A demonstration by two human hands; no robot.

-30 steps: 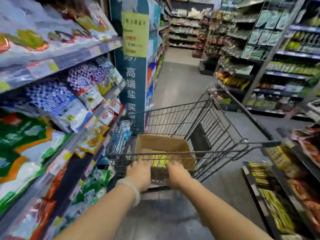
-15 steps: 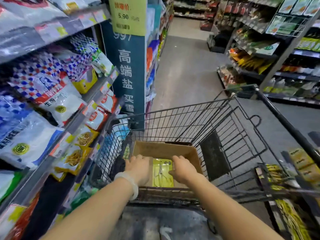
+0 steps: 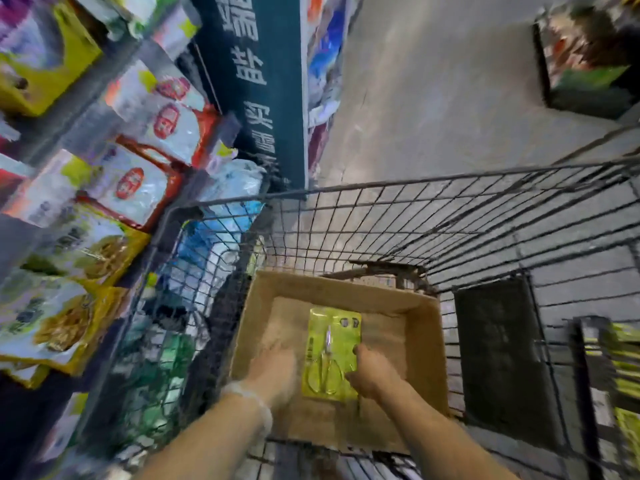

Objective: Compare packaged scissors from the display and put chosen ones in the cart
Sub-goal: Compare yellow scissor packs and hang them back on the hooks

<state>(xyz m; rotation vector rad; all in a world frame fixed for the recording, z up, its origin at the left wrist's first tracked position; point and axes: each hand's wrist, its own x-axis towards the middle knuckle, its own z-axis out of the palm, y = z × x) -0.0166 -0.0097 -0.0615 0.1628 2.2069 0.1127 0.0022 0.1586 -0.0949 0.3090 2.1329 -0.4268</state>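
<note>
Both hands (image 3: pixel 277 372) (image 3: pixel 372 375) flank packaged scissors (image 3: pixel 330 355) inside box (image 3: pixel 426 341) (blurred), cart (image 3: pixel 450 209).

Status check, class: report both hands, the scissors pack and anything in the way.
Left hand blurred, down in cardboard box, grip unclear. Right hand touching scissors pack, which lies flat in box inside cart. Nothing blocking.

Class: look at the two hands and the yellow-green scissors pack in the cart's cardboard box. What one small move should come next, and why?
Probably the right hand should close on the scissors pack and lift it to compare. The pack lies flat in the cardboard box inside the cart, that hand at its right edge; the left hand is blurred beside it.
</note>
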